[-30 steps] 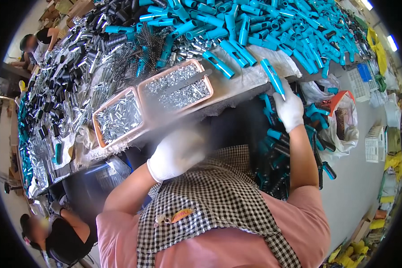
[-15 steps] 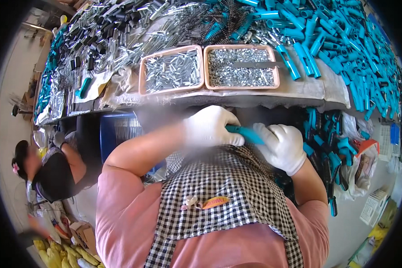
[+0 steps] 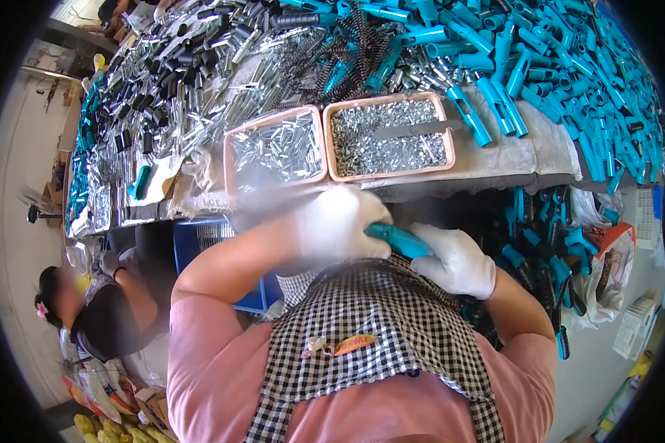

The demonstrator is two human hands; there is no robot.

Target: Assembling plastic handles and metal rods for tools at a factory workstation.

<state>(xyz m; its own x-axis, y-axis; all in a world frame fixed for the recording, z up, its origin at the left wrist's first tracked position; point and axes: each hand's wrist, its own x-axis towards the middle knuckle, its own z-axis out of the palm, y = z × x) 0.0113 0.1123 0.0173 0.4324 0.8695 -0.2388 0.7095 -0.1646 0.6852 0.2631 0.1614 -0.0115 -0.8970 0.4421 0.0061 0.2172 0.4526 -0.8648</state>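
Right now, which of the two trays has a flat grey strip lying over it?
The right tray: the strip crosses its right rim, above many tiny silvery bits. The left tray, with longer silvery pieces, has no strip.

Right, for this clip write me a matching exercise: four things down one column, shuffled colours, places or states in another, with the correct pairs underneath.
Things
1. Part held by the left hand and right hand
2. Flat metal strip
3. Coil springs
4. Apron

Descriptions
A. Black-and-white checked
B. Lying across the right-hand tray
C. Teal
D. Dark, in a tangled heap

Pairs: 1-C, 2-B, 3-D, 4-A
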